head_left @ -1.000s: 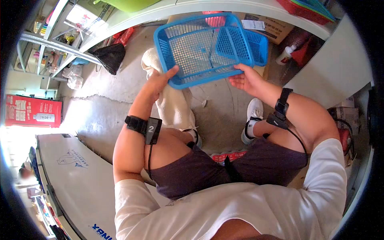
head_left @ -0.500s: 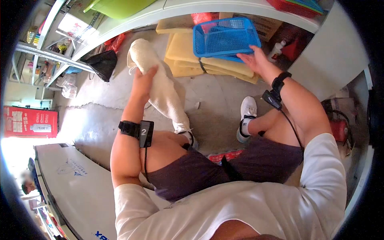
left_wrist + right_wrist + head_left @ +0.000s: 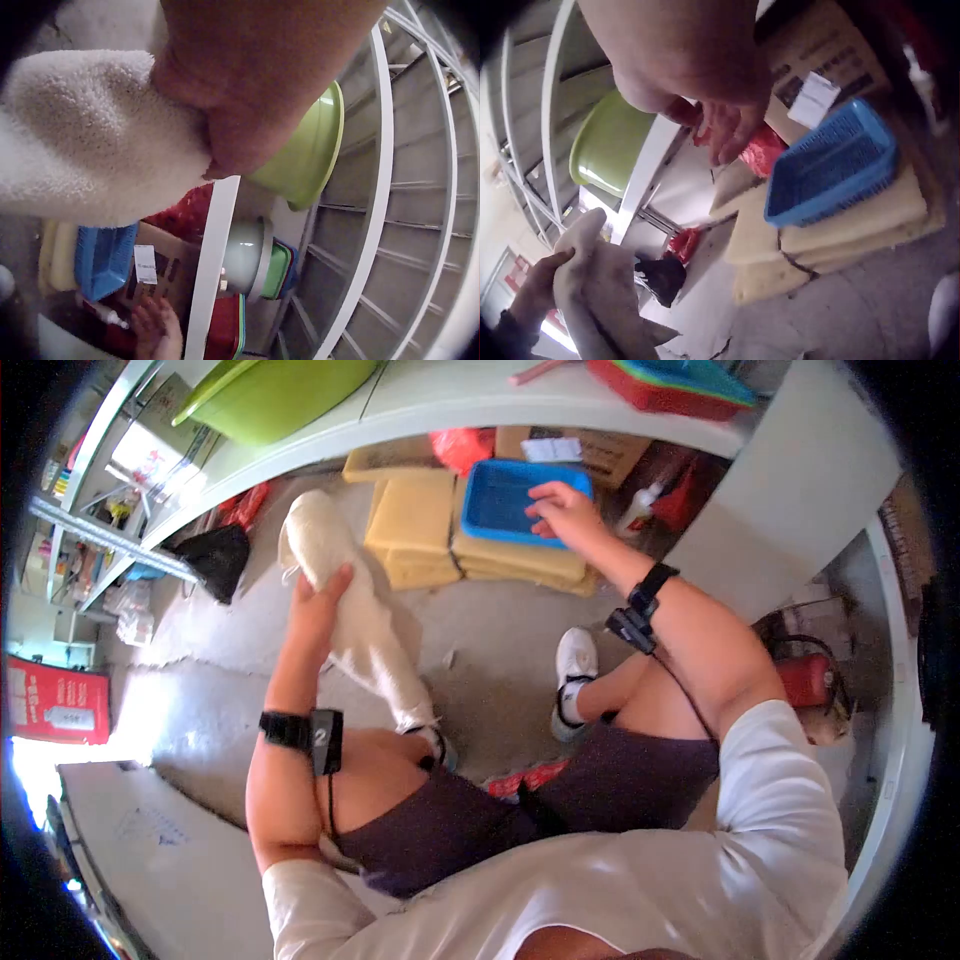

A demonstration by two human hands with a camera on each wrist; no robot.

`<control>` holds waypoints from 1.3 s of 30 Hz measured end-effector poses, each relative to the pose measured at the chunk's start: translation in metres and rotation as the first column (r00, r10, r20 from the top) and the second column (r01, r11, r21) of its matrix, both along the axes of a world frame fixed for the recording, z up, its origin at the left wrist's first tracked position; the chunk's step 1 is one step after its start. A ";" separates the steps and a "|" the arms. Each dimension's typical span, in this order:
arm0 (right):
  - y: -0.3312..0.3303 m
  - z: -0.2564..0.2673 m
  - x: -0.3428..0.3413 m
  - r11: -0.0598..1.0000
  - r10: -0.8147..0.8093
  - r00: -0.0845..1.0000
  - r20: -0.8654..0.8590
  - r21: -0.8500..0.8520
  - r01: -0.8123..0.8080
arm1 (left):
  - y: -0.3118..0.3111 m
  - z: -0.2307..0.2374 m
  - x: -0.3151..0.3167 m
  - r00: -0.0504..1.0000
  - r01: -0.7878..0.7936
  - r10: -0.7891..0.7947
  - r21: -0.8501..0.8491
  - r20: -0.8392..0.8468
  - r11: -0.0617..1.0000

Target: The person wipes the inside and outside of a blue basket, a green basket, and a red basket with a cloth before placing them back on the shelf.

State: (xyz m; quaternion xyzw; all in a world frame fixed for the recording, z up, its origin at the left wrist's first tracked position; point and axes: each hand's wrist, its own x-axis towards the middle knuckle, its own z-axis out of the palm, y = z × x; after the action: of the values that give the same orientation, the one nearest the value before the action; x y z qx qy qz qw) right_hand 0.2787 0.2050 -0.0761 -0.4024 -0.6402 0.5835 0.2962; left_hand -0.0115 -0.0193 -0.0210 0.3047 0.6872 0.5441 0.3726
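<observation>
My left hand [image 3: 318, 610] grips a cream towel [image 3: 350, 580] near its upper part, thumb lying on the cloth. The towel hangs down at a slant towards the left shoe; its fuzzy pile shows close up in the left wrist view. Fingers loosely spread, my right hand [image 3: 568, 518] holds nothing and overlaps the right side of a blue plastic basket [image 3: 490, 505] in the head view. In the right wrist view that basket [image 3: 832, 169] sits apart from the fingers, upright on a stack of yellow foam slabs [image 3: 825, 240].
Behind the foam stand a cardboard box [image 3: 610, 455] and a red plastic bag [image 3: 463, 450]. A white shelf edge [image 3: 420, 410] runs above, carrying a green tub [image 3: 275, 395] and stacked coloured trays [image 3: 670, 390]. A white bottle [image 3: 640, 508] stands right of the basket.
Both hands held a blue basket up in front of me. It went down onto the foam stack at the right hand, which has let go. The left hand left the rim and holds the towel.
</observation>
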 end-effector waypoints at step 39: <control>0.003 0.197 0.051 -0.303 -0.138 0.939 -0.314 0.916 0.262 | 0.008 0.047 0.046 0.813 0.052 -0.152 0.189 0.562 0.981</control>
State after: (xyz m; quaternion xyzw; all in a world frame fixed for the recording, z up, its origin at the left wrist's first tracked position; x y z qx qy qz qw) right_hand 0.3294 0.2085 0.1206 -0.0888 -0.7577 -0.1959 0.6161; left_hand 0.0349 -0.0110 0.0260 0.1932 0.4783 0.6446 0.5643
